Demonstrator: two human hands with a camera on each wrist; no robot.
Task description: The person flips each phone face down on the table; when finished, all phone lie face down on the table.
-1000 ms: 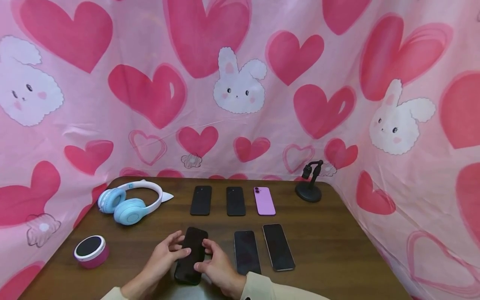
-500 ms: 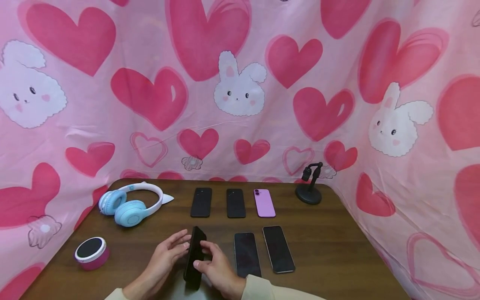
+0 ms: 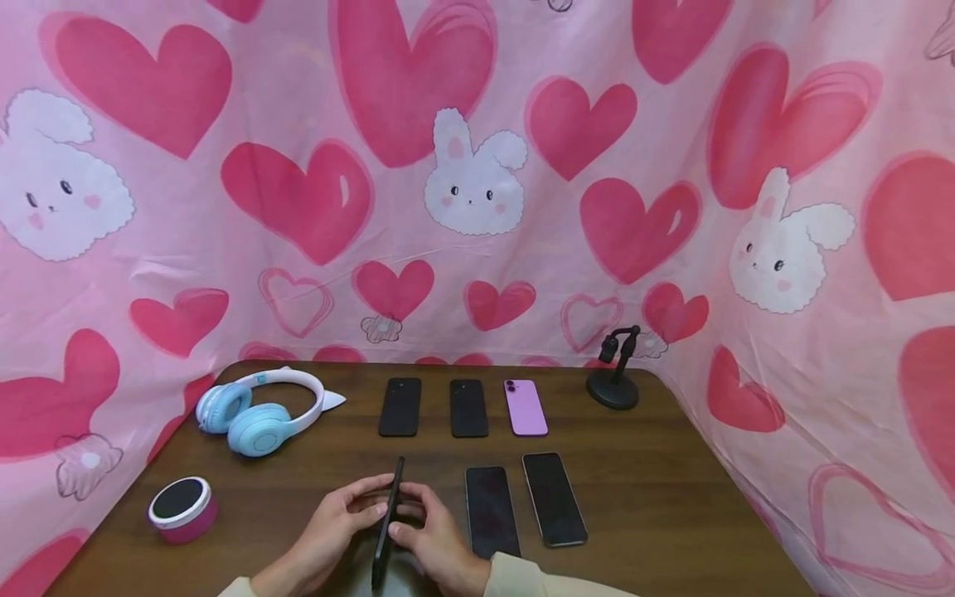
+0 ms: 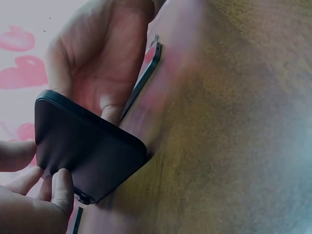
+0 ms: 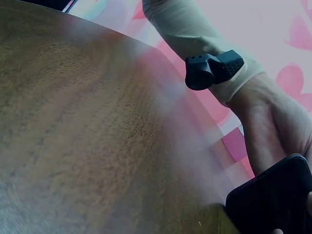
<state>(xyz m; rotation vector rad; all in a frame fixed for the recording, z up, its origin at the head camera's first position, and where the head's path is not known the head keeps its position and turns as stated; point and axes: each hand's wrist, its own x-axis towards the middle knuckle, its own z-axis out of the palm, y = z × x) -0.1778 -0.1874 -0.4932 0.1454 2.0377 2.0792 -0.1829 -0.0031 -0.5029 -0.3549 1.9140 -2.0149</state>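
Observation:
A black smartphone (image 3: 389, 521) stands on its long edge, upright between both hands at the front of the table. My left hand (image 3: 328, 526) holds it from the left, its fingertips against the back, as the left wrist view shows. On the other side my right hand (image 3: 442, 541) grips it with thumb and curled fingers. In the left wrist view the phone's back (image 4: 87, 146) faces the left fingers, with the camera bump (image 4: 84, 197) low down; most of the right fingers are hidden behind it. Whether the phone's lower edge touches the table I cannot tell.
Two dark-screened phones, a nearer one (image 3: 492, 512) and another (image 3: 555, 499), lie right of the hands. Behind are two black phones (image 3: 400, 406) (image 3: 468, 408) and a pink phone (image 3: 526, 407). Blue-white headphones (image 3: 261, 427), a pink round speaker (image 3: 182, 510) and a black stand (image 3: 613, 388) surround them.
The black smartphone has turned from screen up, leaning between the hands, to upright on its long edge. The left fingers have come against its back; the right hand keeps its grip.

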